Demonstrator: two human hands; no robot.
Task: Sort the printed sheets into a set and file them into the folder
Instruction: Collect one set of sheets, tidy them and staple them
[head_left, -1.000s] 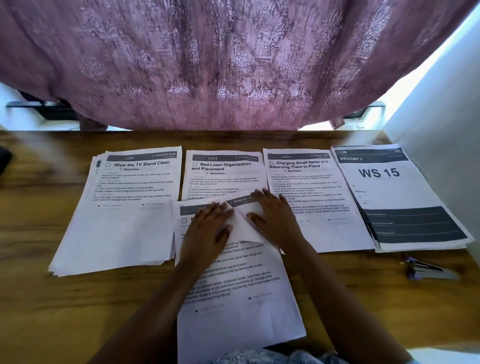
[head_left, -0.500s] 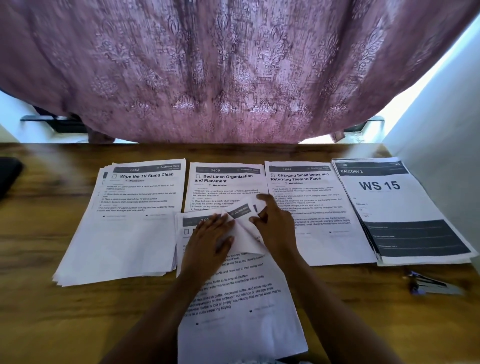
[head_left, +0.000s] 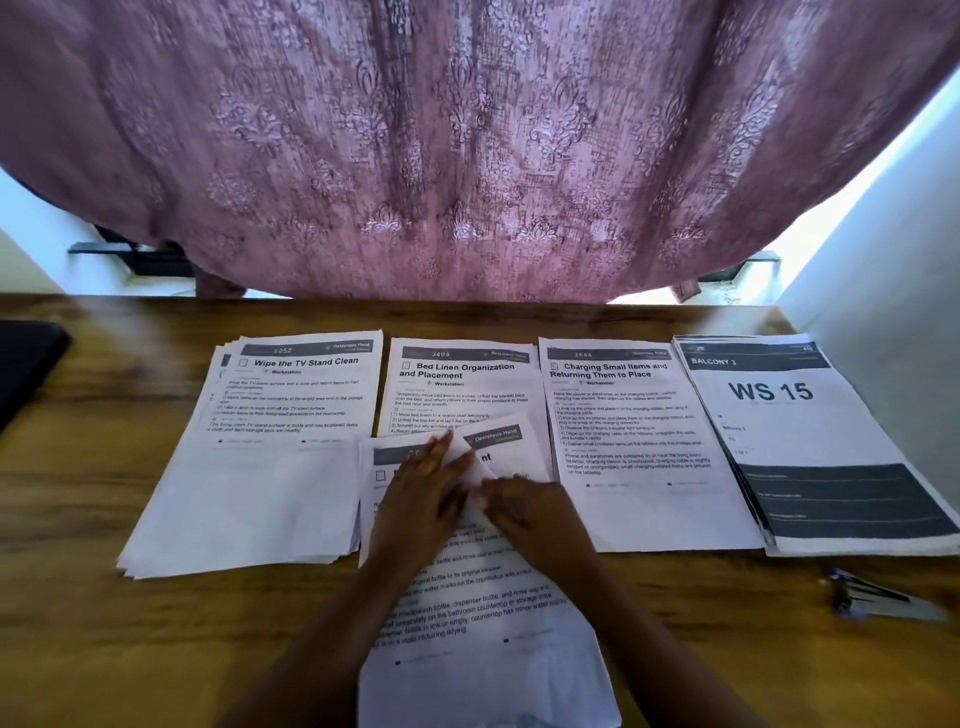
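A home room: a wooden table (head_left: 78, 597) under a window hung with a patterned pink curtain (head_left: 467, 145).

Both bare forearms reach in from the bottom edge and converge. The left one runs from about 7 o'clock toward 1 o'clock, the right one from about 5 o'clock toward 11 o'clock. The left hand (head_left: 426, 501) lies palm down, its fingers (head_left: 441, 452) straight and held together, pointing to about 12 o'clock and resting flat on the top sheet (head_left: 483, 613). The right hand (head_left: 530, 512) sits just beside it at its 3 o'clock, knuckles up. Its fingers are bent and aimed at 9 to 10 o'clock, with the tips at a raised flap (head_left: 470, 465) of that sheet. Blur hides whether they pinch it.
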